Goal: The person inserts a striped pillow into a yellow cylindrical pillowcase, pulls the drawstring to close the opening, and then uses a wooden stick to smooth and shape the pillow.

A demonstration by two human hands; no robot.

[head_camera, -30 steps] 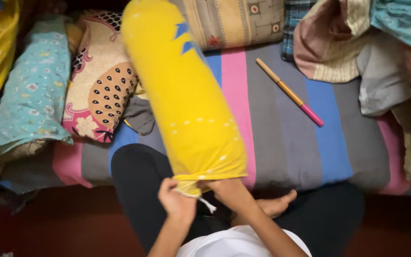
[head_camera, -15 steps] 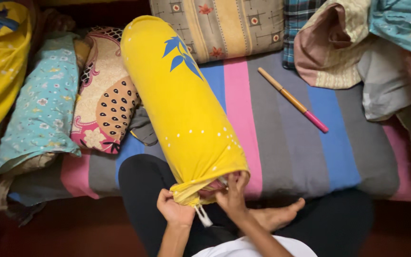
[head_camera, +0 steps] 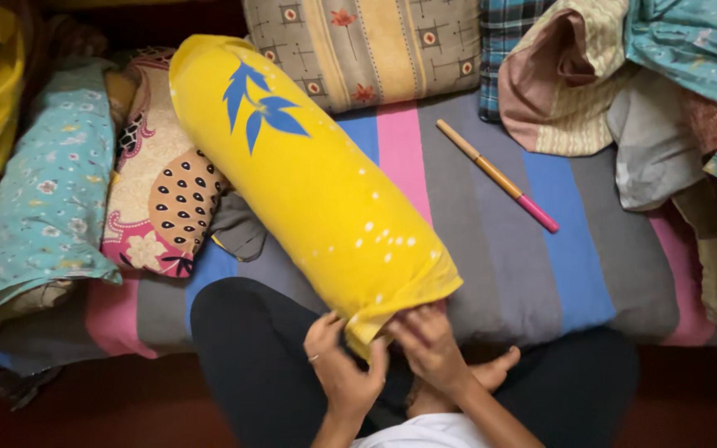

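Since a moment ago the yellow bolster (head_camera: 309, 191) has swung its far end to the left, so the blue leaf print (head_camera: 259, 112) now shows fully on top, and the white cord that hung at the near end is no longer in view. My hands have also come closer together at the open end of the cover.

The bolster lies at a slant across the striped mattress (head_camera: 491, 249). Its far end leans on the patterned pillow (head_camera: 163, 191) and its near end reaches over my lap (head_camera: 246, 348). I think this slant is useful, because the mattress carries the weight and the opening comes to me.

My left hand (head_camera: 343, 373) has its grip curled on the loose edge of the yellow cloth, pinching it from below with the fingers pressed together. My right hand (head_camera: 431, 348) presses on the same edge from the other side. Its fingers are bent on the cloth, but I cannot tell whether they really pinch it or only push.

A wooden stick with a pink tip (head_camera: 498, 176) rests on the mattress, well apart from my hands. More pillows and folded cloths (head_camera: 624, 91) are piled along the back and at the right side.
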